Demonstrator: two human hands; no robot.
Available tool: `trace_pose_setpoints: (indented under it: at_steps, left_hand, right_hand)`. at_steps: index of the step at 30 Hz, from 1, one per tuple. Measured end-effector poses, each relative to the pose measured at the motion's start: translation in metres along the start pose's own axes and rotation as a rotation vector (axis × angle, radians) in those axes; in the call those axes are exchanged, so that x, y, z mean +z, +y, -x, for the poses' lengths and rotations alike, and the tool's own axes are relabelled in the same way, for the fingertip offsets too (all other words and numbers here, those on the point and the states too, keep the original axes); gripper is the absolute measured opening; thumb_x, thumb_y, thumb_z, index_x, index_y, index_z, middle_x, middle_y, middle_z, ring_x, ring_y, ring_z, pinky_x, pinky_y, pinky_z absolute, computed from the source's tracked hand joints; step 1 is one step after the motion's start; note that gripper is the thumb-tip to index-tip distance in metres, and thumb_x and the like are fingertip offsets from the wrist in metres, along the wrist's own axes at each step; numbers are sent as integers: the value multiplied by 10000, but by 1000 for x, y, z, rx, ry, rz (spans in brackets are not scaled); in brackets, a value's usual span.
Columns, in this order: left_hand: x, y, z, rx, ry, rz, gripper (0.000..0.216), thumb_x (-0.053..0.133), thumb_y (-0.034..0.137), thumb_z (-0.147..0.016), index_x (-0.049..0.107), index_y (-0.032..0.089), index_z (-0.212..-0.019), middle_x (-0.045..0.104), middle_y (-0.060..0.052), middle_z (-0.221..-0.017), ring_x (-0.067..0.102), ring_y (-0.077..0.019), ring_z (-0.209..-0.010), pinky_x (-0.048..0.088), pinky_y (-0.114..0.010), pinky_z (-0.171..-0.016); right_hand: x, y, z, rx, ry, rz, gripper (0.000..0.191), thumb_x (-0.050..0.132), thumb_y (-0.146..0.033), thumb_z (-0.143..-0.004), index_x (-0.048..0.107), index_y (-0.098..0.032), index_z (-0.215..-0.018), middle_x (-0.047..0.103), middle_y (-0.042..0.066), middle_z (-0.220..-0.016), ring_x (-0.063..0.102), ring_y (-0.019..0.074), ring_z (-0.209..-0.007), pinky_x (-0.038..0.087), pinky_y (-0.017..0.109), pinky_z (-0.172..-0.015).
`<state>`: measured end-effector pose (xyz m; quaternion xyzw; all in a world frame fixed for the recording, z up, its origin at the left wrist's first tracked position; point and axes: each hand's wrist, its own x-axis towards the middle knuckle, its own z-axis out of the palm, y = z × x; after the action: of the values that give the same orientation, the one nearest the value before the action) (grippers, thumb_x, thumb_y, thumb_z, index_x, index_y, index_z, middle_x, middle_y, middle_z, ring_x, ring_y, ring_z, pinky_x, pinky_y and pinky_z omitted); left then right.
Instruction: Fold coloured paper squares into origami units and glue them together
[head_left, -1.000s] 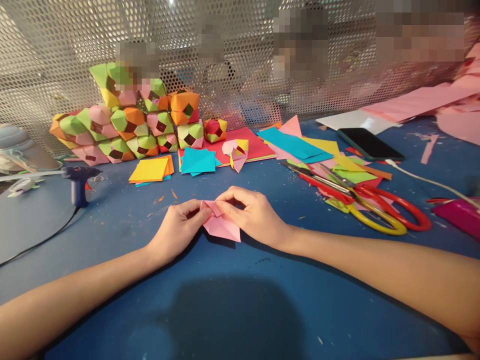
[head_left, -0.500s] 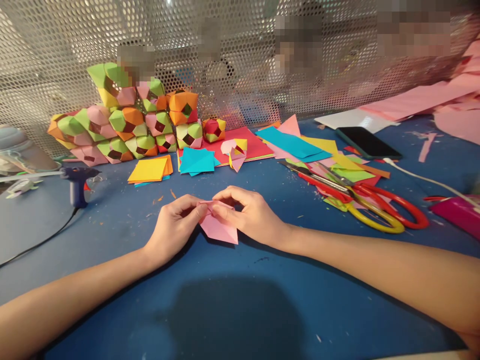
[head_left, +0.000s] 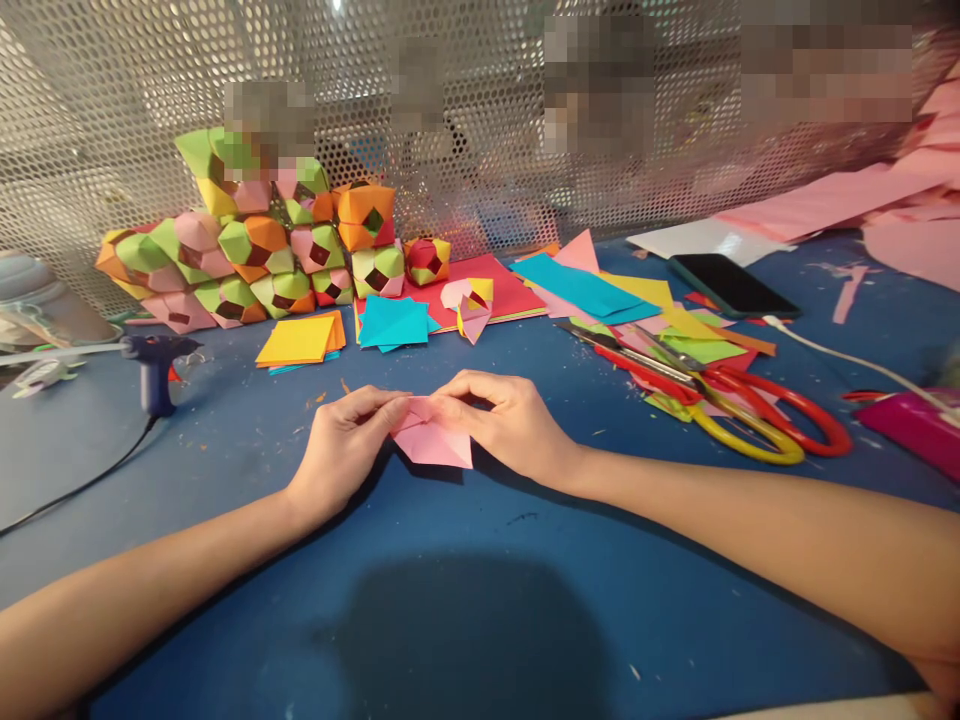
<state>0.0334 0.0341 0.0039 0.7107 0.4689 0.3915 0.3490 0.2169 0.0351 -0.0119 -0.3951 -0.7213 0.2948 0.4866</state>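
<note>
A small pink sheet of paper (head_left: 435, 441) with creases and a folded edge hangs between both hands, just above the blue table. My left hand (head_left: 347, 437) pinches its upper left corner between thumb and fingers. At the upper right edge, my right hand (head_left: 511, 420) grips the same paper, thumb in front and fingers curled behind. Beyond the hands lie a stack of yellow and orange squares (head_left: 296, 341), a stack of blue squares (head_left: 395, 323) and a partly assembled pink and yellow paper piece (head_left: 472, 307).
Several folded paper balls (head_left: 255, 245) are piled against a perforated metal screen (head_left: 495, 130). A glue gun (head_left: 156, 370) stands at the left with its cord. To the right are scissors (head_left: 750, 420), paper scraps (head_left: 592, 288), a phone (head_left: 731, 284) on a cable and a magenta pouch (head_left: 911, 425).
The pink paper has tilted up a little between my hands, so its lower edge sits higher. Both hands keep their pinch and have barely shifted.
</note>
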Motion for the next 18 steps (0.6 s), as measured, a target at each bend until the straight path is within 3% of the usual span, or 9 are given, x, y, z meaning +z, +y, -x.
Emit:
trace_pose_setpoints:
  at_steps: [9, 13, 16, 18]
  left_hand:
    - [0, -2, -1, -10, -33, -42, 158, 562, 295, -815, 634, 168, -757, 628, -5, -735, 552, -124, -701, 438, -233, -665]
    - [3, -3, -1, -26, 12, 28, 141, 575, 287, -791, 566, 169, -714, 638, -25, -859, 581, -134, -791, 457, -239, -706]
    - [5, -1, 0, -46, -73, 82, 186, 596, 310, -774, 508, 174, -682, 647, -40, -941, 594, -133, -806, 465, -241, -694]
    - [6, 0, 0, -48, -108, 72, 211, 604, 309, -769, 478, 178, -661, 648, -26, -860, 584, -123, -752, 452, -236, -664]
  right_hand:
    - [-2, 4, -1, -3, -23, -3, 128, 598, -265, -816, 697, -183, -811, 694, 27, -803, 620, 142, -732, 485, 264, -660]
    - [-1, 3, -2, -33, 8, 13, 127, 577, -260, -830, 683, -194, -806, 675, 16, -786, 603, 135, -727, 475, 264, -657]
    - [-2, 4, -2, -40, -40, -25, 147, 554, -250, -841, 672, -192, -776, 664, 12, -772, 598, 133, -727, 473, 268, -671]
    - [-3, 5, -2, -34, -75, -57, 153, 543, -268, -850, 667, -197, -795, 665, 13, -806, 600, 138, -766, 474, 279, -707]
